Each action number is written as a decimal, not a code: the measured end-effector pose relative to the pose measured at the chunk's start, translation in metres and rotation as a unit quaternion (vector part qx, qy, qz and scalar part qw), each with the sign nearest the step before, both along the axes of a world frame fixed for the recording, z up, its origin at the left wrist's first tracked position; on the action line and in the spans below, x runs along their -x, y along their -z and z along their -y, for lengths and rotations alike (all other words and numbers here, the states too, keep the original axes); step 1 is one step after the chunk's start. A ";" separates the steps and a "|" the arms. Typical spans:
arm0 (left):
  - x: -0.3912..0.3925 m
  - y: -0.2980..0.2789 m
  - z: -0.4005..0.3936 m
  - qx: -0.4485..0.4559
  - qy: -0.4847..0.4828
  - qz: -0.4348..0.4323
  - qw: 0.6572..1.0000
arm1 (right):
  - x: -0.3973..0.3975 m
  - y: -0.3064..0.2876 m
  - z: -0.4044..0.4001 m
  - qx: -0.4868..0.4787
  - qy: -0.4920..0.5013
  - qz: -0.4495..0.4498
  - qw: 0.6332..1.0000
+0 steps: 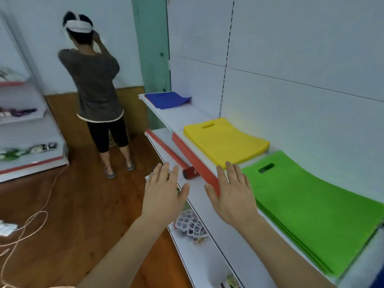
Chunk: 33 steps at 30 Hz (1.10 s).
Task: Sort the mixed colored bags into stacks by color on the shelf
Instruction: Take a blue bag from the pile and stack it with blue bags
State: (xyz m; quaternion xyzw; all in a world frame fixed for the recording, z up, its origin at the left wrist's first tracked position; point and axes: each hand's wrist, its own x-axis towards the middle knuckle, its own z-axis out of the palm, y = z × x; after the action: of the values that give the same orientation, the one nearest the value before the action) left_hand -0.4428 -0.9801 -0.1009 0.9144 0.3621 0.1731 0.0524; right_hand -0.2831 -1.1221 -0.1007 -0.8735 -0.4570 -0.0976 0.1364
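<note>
Three stacks of flat bags lie on the white shelf (166, 115) on the right. A blue stack (168, 99) is at the far end. A yellow stack (226, 140) with a handle slot sits in the middle. A green stack (318, 206) lies nearest, also with a handle slot. My left hand (164, 192) hovers flat, fingers straight, in front of the shelf edge and holds nothing. My right hand (230, 194) is spread flat over the shelf's red front strip (193, 159), just left of the green stack, and holds nothing.
A person (95, 90) stands at the back left, facing away. A lower shelf (207, 256) under my hands holds small packaged goods (191, 225). Another shelf unit (27, 142) stands at far left. A cord (31, 221) loops across the wooden floor.
</note>
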 end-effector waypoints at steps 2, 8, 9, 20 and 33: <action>0.001 0.001 -0.029 0.001 -0.016 0.005 1.000 | -0.004 -0.002 -0.036 0.011 -0.021 0.002 1.000; -0.003 0.004 -0.138 -0.010 -0.050 0.016 0.999 | -0.012 -0.007 -0.152 0.027 -0.034 0.021 0.999; -0.005 0.005 -0.158 -0.009 -0.050 0.019 0.999 | -0.013 -0.007 -0.171 0.028 -0.032 0.025 0.999; -0.031 -0.010 -0.350 -0.019 -0.003 0.013 1.000 | -0.037 -0.002 -0.336 0.035 0.029 0.014 0.999; -0.132 0.010 -0.547 -0.025 0.029 -0.018 0.999 | -0.132 0.007 -0.529 0.038 0.065 -0.016 0.997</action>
State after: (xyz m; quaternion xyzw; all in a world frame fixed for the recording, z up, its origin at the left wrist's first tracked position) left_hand -0.3109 -0.4328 -0.1112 0.9285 0.3320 0.1637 0.0278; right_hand -0.1509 -0.5930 -0.1072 -0.9074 -0.4003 -0.0746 0.1036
